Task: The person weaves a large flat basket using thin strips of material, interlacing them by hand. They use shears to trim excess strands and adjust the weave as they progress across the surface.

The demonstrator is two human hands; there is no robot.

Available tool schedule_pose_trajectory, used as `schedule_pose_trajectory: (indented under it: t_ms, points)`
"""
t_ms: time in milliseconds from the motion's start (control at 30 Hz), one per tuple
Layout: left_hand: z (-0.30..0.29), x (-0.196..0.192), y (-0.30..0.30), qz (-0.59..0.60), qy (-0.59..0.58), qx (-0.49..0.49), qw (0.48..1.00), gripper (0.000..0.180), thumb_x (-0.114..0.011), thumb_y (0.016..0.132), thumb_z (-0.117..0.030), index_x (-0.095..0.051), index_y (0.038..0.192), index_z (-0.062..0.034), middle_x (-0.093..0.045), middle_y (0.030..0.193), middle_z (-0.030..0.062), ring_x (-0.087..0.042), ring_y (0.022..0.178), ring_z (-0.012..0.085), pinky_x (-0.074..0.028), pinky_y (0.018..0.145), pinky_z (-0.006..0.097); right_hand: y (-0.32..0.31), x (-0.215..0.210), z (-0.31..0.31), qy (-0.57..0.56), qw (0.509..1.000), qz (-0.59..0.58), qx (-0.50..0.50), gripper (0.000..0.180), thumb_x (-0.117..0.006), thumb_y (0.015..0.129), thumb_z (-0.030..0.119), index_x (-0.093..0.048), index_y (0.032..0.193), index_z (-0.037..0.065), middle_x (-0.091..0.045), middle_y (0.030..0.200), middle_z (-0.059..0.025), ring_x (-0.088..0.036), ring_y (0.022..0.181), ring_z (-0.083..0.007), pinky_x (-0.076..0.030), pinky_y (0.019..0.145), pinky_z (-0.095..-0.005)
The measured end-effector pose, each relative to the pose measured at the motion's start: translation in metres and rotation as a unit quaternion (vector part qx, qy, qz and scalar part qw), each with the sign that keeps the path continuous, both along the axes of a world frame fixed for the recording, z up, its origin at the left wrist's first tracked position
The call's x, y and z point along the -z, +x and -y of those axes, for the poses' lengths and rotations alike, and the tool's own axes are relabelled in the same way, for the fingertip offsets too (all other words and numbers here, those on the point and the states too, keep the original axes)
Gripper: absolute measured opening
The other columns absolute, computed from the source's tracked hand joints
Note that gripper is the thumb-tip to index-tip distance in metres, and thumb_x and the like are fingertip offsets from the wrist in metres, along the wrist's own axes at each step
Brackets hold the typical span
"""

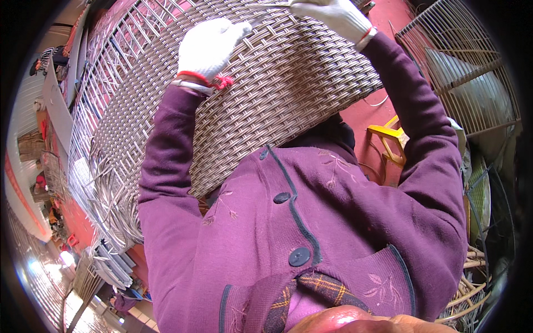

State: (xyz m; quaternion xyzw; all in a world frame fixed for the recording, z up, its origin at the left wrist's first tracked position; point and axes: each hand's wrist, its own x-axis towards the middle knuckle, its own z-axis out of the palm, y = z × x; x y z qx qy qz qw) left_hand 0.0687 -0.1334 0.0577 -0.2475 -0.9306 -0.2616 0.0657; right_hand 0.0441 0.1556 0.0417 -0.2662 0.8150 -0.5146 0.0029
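A large woven panel [288, 83] of grey-brown flat strands lies tilted across my lap and in front of me. My left hand [208, 47], in a white knit glove with red trim at the cuff, is closed over the weave. A small thin greyish tip shows beside its thumb; what it belongs to is hidden in the fist. Farther right, at the panel's far part, my right hand [332, 18], also gloved in white, pinches a pale strand [269, 6] that runs leftward over the weave. The top of the picture cuts off part of this hand.
Unwoven rods and loose strand ends [111, 186] stick out along the panel's left side. A yellow metal frame [388, 139] stands on the red floor to the right. Behind it leans a slatted rack [461, 61]. Bundled canes [472, 288] lie at lower right.
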Motion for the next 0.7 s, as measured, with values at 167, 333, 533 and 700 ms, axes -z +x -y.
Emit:
schedule_pose_trajectory:
  t_ms: [167, 333, 533, 700]
  points:
    - [-0.026, 0.012, -0.006, -0.064, -0.232, -0.016, 0.971, 0.04, -0.055, 0.1, -0.048, -0.074, 0.094, -0.0134, -0.073, 0.088, 0.01, -0.07, 0.084, 0.0328, -0.054, 0.073, 0.044, 0.017, 0.009, -0.009, -0.011, 0.999, 0.017, 0.05, 0.024, -0.075, 0.092, 0.019, -0.076, 0.104, -0.002, -0.076, 0.094, -0.0064, -0.068, 0.087, -0.0118, -0.055, 0.081, -0.0293]
    - [-0.034, 0.015, -0.023, -0.052, -0.333, -0.001, 0.942, 0.036, -0.053, 0.101, -0.042, -0.075, 0.096, -0.0138, -0.075, 0.092, 0.0096, -0.072, 0.087, 0.0317, -0.056, 0.076, 0.046, 0.018, 0.017, -0.007, -0.022, 0.995, 0.026, 0.097, 0.022, -0.076, 0.091, 0.018, -0.077, 0.102, -0.001, -0.077, 0.091, -0.0061, -0.068, 0.086, -0.0114, -0.055, 0.081, -0.0285]
    - [-0.067, 0.034, -0.031, -0.048, -0.252, 0.023, 0.966, 0.036, -0.054, 0.098, -0.037, -0.079, 0.093, -0.0122, -0.077, 0.092, 0.013, -0.074, 0.086, 0.0338, -0.057, 0.071, 0.048, 0.018, 0.027, -0.007, -0.028, 0.992, 0.021, 0.123, 0.02, -0.073, 0.091, 0.017, -0.076, 0.097, -0.002, -0.075, 0.083, -0.0059, -0.066, 0.079, -0.0114, -0.054, 0.075, -0.0299]
    - [-0.063, 0.057, -0.036, -0.004, -0.159, -0.009, 0.987, 0.042, -0.05, 0.102, -0.047, -0.075, 0.098, -0.0125, -0.074, 0.096, 0.0131, -0.071, 0.089, 0.037, -0.055, 0.078, 0.048, 0.01, 0.022, -0.011, 0.105, 0.982, -0.076, 0.137, 0.017, -0.07, 0.086, 0.016, -0.071, 0.081, 0.0, -0.068, 0.071, -0.0139, -0.066, 0.066, -0.0236, -0.052, 0.065, -0.0369]
